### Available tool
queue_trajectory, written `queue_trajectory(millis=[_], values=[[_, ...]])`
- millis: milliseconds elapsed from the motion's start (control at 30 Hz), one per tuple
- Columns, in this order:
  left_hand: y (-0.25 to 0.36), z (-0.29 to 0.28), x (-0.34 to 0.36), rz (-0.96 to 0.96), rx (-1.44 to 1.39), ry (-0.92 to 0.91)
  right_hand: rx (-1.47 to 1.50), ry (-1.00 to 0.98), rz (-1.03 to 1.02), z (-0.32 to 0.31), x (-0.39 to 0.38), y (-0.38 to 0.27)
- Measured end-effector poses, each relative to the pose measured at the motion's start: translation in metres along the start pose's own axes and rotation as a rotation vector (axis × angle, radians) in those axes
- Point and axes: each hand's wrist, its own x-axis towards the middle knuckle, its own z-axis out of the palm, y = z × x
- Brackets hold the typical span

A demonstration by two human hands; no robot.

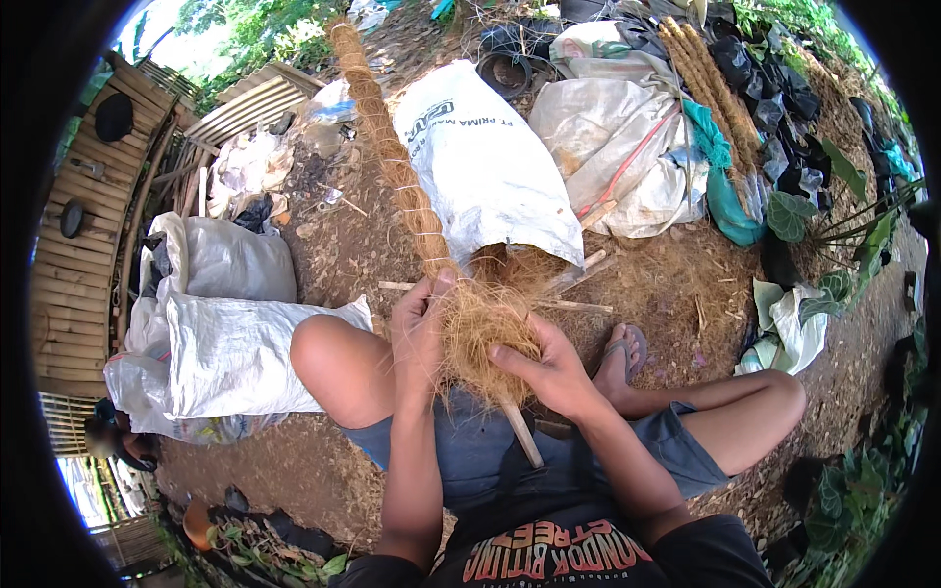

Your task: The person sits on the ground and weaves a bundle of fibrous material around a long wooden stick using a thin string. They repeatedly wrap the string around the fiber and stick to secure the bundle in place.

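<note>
A long pole wrapped in brown coconut fibre (390, 162), bound with thin thread, runs from the far left down to my lap. Its bare wooden stick end (522, 438) pokes out below a loose clump of coconut fibre (482, 343). My left hand (420, 323) closes round the pole where the bound wrapping ends, its thumb and fingertips together there. On the other side, my right hand (551, 367) grips the loose clump, thumb on top and the other fingers partly hidden behind the fibre.
A white woven sack (490, 162) lies ahead, with loose fibre (515, 267) at its mouth. Thin sticks (578, 306) lie beside it. Other white sacks (245, 348) rest at the left. Finished fibre poles (714, 88) lean at the far right, near a sandalled foot (619, 358).
</note>
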Motion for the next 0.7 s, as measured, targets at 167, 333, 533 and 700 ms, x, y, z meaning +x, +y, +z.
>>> queue_trajectory(millis=[167,333,533,700], values=[[-0.005,-0.001,0.002,0.044,0.095,0.056,-0.283,0.194,-0.186,0.006,0.001,0.010],[-0.013,-0.004,0.007,0.086,0.082,0.020,-0.745,0.344,-0.408,0.005,0.008,0.019],[-0.014,-0.001,0.009,0.138,0.167,0.060,-0.515,0.327,-0.299,0.009,0.001,0.017],[-0.013,0.001,0.010,0.143,0.256,0.094,-0.738,0.287,-0.301,0.015,-0.002,0.015]])
